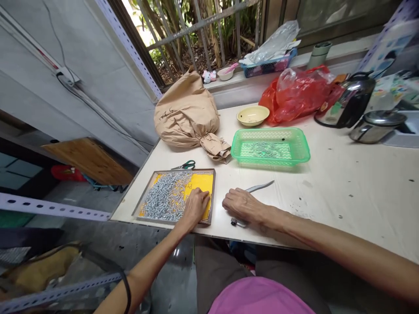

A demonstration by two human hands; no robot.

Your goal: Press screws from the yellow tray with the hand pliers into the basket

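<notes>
My left hand (195, 205) rests palm down inside a shallow framed tray (212, 195) with a yellow floor, fingers bent among a heap of small silver metal parts (165, 196). Whether it pinches a part is hidden. My right hand (244, 205) lies on the table to the right of the tray, fingers curled downward, over a small dark-tipped metal object (236, 223). Metal tweezers (260, 187) lie just beyond the right hand. A green plastic basket (303, 148) farther back holds a few of the same silver parts.
Green-handled scissors (186, 165) lie behind the tray. A tied brown paper sack (188, 113), a yellow bowl (252, 115), a red plastic bag (299, 93) and steel pots (376, 126) stand at the back. The table's front edge is close to my body.
</notes>
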